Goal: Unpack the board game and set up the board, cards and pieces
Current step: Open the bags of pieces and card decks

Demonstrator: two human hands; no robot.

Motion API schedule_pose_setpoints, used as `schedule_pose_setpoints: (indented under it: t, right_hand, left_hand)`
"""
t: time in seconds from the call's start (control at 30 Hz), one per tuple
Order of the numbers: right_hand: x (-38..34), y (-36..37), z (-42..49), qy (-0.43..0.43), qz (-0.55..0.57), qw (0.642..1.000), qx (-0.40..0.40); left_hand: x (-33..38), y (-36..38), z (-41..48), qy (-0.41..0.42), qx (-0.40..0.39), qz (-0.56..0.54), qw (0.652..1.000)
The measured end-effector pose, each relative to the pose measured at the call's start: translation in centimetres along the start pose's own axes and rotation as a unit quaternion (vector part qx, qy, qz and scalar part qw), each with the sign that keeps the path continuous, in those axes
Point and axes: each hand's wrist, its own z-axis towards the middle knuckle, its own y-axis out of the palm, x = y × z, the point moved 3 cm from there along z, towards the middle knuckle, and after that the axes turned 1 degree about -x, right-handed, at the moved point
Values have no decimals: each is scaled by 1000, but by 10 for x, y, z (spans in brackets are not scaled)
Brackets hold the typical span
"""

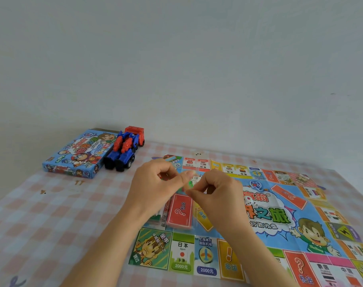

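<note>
The little bag (192, 181) of pieces is held up over the left part of the board (280, 216). It is blurry, so only small green and red bits show inside. The left hand (155, 183) pinches one side and the right hand (217, 193) pinches the other, fingers curled tight. I think the job now is opening the bag. Next the hands should pull apart gently so no bits fly off. The board lies flat by the near right corner of the table (52, 214). A pile of red cards (181, 210) sits on it under the hands. The game box (77, 154) and a toy truck (124, 150) are by the far left edge.
</note>
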Motion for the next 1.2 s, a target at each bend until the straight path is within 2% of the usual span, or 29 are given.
schedule_pose_setpoints:
  t: [0.2, 0.4, 0.5, 0.67, 0.8, 1.2]
  right_hand:
    - [-1, 2, -2, -72, -66, 995, 10]
    - [-8, -1, -2, -121, -86, 989, 23]
    - [-6, 0, -2, -105, -97, 989, 23]
    - [-1, -1, 0, -44, -37, 998, 28]
    - [-1, 0, 0, -43, -34, 998, 24]
    - [-1, 0, 0, -11, -12, 1000, 9]
  left_hand:
    - [-6, 1, 2, -61, -18, 13, 998]
    - [-6, 0, 3, -69, -4, 1, 998]
    - [-5, 0, 2, -64, -6, -2, 998]
    - [3, 2, 0, -46, -55, -23, 997]
    - [2, 3, 0, -17, -48, -17, 999]
    - [1, 4, 0, -8, -59, 6, 998]
